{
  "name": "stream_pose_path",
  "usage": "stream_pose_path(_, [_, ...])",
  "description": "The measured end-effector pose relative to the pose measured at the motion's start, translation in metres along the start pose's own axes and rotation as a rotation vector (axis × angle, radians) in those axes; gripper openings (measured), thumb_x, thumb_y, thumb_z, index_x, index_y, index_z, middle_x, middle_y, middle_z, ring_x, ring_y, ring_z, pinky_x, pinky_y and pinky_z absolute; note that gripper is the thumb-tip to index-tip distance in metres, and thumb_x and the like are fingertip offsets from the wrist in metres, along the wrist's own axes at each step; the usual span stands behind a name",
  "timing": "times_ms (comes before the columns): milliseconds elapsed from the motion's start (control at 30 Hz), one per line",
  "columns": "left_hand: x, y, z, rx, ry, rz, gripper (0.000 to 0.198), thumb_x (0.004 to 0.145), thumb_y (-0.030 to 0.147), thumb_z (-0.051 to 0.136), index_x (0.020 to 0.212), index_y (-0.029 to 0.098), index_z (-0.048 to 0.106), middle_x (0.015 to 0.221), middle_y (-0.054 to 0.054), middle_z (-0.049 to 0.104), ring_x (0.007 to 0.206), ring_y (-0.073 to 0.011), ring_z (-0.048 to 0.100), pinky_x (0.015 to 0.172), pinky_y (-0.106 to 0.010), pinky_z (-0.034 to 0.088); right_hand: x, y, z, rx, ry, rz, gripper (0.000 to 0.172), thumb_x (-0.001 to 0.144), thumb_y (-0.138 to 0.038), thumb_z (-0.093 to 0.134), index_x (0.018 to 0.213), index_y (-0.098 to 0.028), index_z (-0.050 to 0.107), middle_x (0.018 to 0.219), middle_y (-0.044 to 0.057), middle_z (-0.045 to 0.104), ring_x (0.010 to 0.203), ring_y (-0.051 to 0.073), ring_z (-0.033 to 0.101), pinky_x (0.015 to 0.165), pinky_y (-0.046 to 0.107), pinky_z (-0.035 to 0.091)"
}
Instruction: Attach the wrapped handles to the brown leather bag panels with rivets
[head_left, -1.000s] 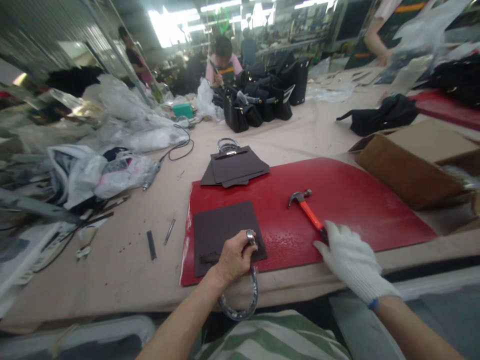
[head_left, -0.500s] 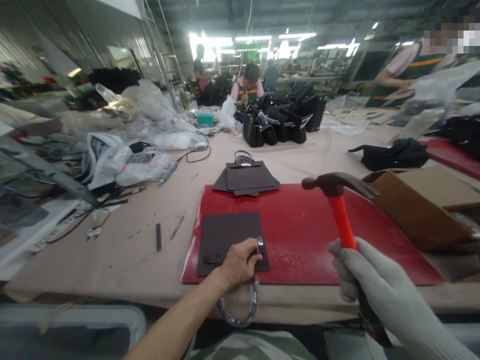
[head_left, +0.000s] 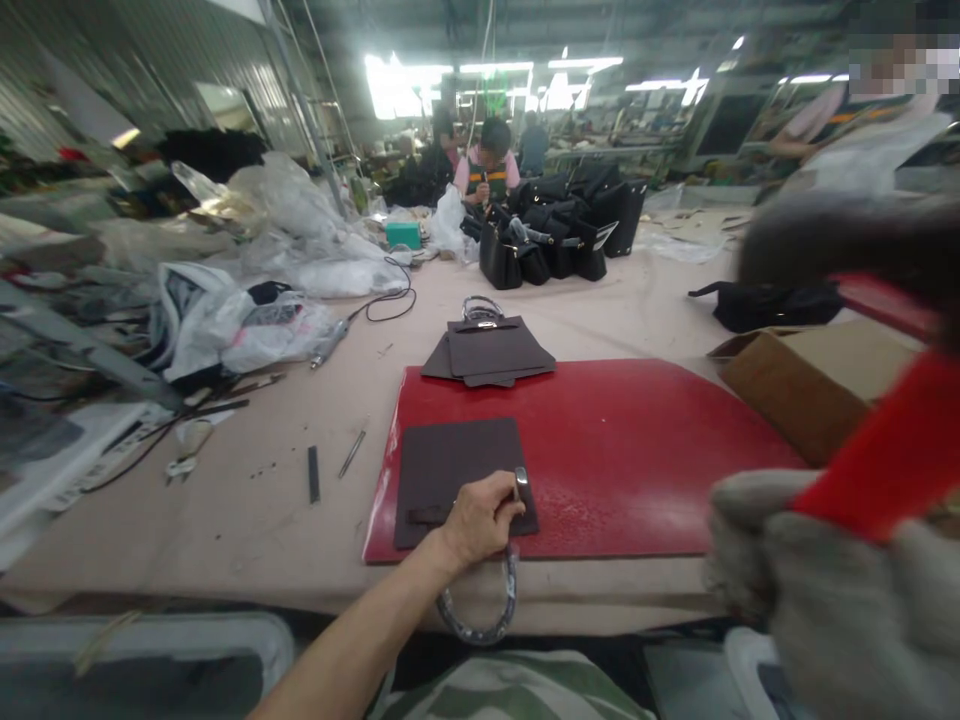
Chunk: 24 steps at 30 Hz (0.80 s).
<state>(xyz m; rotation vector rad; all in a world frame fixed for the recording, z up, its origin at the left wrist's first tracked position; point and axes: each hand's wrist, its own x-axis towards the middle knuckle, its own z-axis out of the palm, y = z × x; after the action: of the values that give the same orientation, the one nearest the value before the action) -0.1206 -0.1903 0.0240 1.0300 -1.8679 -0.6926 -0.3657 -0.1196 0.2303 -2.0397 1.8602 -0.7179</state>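
My bare left hand (head_left: 484, 518) rests at the lower right of a dark brown bag panel (head_left: 459, 458), pinching a small shiny metal fitting (head_left: 520, 480) upright at its right side. A plastic-wrapped bag handle (head_left: 480, 632) loops from beneath the hand over the table's front edge. Under the panel lies a red board (head_left: 630, 450). My gloved right hand (head_left: 817, 590) grips a claw hammer by its red handle (head_left: 892, 440), raised close to the camera at the right. The hammer head and glove are blurred.
Stacked brown panels with a handle (head_left: 495, 350) lie behind the board. A pen-like metal tool (head_left: 351, 453) and a dark strip (head_left: 313, 474) lie left. A cardboard box (head_left: 802, 390) stands right. Black bags (head_left: 555, 240) and a co-worker (head_left: 487, 175) are across the table.
My right hand has lifted the hammer up and to the right, nearer the camera. My left hand keeps its pinch on the metal fitting. The view has shifted slightly.
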Motion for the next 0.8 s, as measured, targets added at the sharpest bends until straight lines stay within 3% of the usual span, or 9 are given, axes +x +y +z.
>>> stream_pose_path(67, [0.000, 0.002, -0.001, -0.001, -0.001, 0.004, 0.014, 0.084, 0.012, 0.058, 0.095, 0.019, 0.061, 0.092, -0.005, 0.068, 0.084, -0.0183, 0.064, 0.080, -0.029, 0.053, -0.004, 0.010, 0.014, -0.117, -0.164, -0.015, 0.044, 0.088, -0.067, 0.040, 0.084, -0.027, 0.059, 0.070, 0.012, 0.067, 0.059, 0.027, 0.061, 0.055, 0.039, 0.044])
stream_pose_path(167, [0.001, 0.005, -0.002, 0.008, -0.012, 0.002, 0.012, 0.084, 0.012, 0.057, 0.093, 0.020, 0.060, 0.089, -0.004, 0.066, 0.082, -0.0181, 0.063, 0.078, -0.029, 0.052, -0.002, 0.032, 0.026, -0.293, -0.299, 0.026, 0.041, 0.086, -0.064, 0.041, 0.084, -0.027, 0.061, 0.074, 0.011, 0.070, 0.068, 0.030, 0.066, 0.061, 0.039, 0.044])
stream_pose_path(300, [0.003, 0.007, -0.004, 0.035, -0.014, 0.016, 0.005, 0.085, 0.015, 0.057, 0.088, 0.019, 0.057, 0.088, -0.005, 0.064, 0.082, -0.0194, 0.062, 0.077, -0.030, 0.051, 0.010, 0.074, 0.033, -0.417, -0.296, 0.125, 0.037, 0.091, -0.055, 0.035, 0.087, -0.025, 0.057, 0.075, 0.010, 0.068, 0.073, 0.029, 0.067, 0.066, 0.038, 0.044])
stream_pose_path(400, [0.004, 0.007, -0.004, 0.042, -0.023, 0.009, 0.004, 0.086, 0.016, 0.057, 0.087, 0.019, 0.056, 0.087, -0.005, 0.064, 0.082, -0.0194, 0.061, 0.076, -0.030, 0.050, 0.020, 0.106, 0.051, -0.571, -0.245, 0.210, 0.037, 0.096, -0.050, 0.032, 0.093, -0.023, 0.056, 0.081, 0.010, 0.067, 0.074, 0.031, 0.067, 0.064, 0.039, 0.043])
stream_pose_path(467, [0.004, 0.007, -0.005, 0.036, -0.025, 0.007, 0.004, 0.087, 0.016, 0.057, 0.087, 0.019, 0.055, 0.089, -0.005, 0.064, 0.082, -0.0188, 0.061, 0.077, -0.030, 0.050, 0.027, 0.115, 0.069, -0.642, -0.177, 0.142, 0.039, 0.098, -0.043, 0.030, 0.104, -0.018, 0.060, 0.096, 0.014, 0.067, 0.080, 0.031, 0.066, 0.067, 0.041, 0.045])
stream_pose_path(567, [0.003, 0.007, -0.006, 0.027, -0.025, 0.006, 0.004, 0.088, 0.016, 0.057, 0.087, 0.020, 0.055, 0.090, -0.005, 0.063, 0.084, -0.0180, 0.060, 0.078, -0.029, 0.050, 0.030, 0.101, 0.101, -0.635, 0.030, -0.115, 0.045, 0.098, -0.038, 0.035, 0.121, -0.009, 0.060, 0.119, 0.019, 0.062, 0.100, 0.034, 0.062, 0.084, 0.044, 0.048])
stream_pose_path(633, [0.002, 0.008, -0.007, 0.018, -0.023, 0.001, 0.003, 0.088, 0.016, 0.056, 0.087, 0.020, 0.055, 0.090, -0.005, 0.063, 0.084, -0.0178, 0.060, 0.079, -0.028, 0.050, 0.028, 0.078, 0.123, -0.495, 0.077, -0.227, 0.045, 0.098, -0.039, 0.041, 0.124, -0.009, 0.060, 0.124, 0.018, 0.061, 0.108, 0.032, 0.059, 0.092, 0.043, 0.047])
stream_pose_path(733, [0.001, 0.009, -0.005, -0.019, -0.021, -0.020, 0.003, 0.089, 0.017, 0.055, 0.088, 0.019, 0.057, 0.091, -0.005, 0.063, 0.086, -0.0181, 0.060, 0.081, -0.029, 0.050, 0.020, 0.042, 0.156, -0.286, -0.080, -0.261, 0.038, 0.094, -0.035, 0.052, 0.125, -0.014, 0.061, 0.124, 0.013, 0.062, 0.111, 0.028, 0.057, 0.094, 0.039, 0.046])
stream_pose_path(800, [0.001, 0.010, -0.003, -0.087, -0.009, -0.061, 0.004, 0.087, 0.017, 0.056, 0.089, 0.018, 0.059, 0.092, -0.006, 0.065, 0.087, -0.0182, 0.061, 0.082, -0.030, 0.050, 0.015, 0.026, 0.172, -0.288, -0.143, -0.251, 0.039, 0.091, -0.030, 0.057, 0.127, -0.017, 0.061, 0.126, 0.011, 0.061, 0.112, 0.029, 0.055, 0.094, 0.041, 0.043])
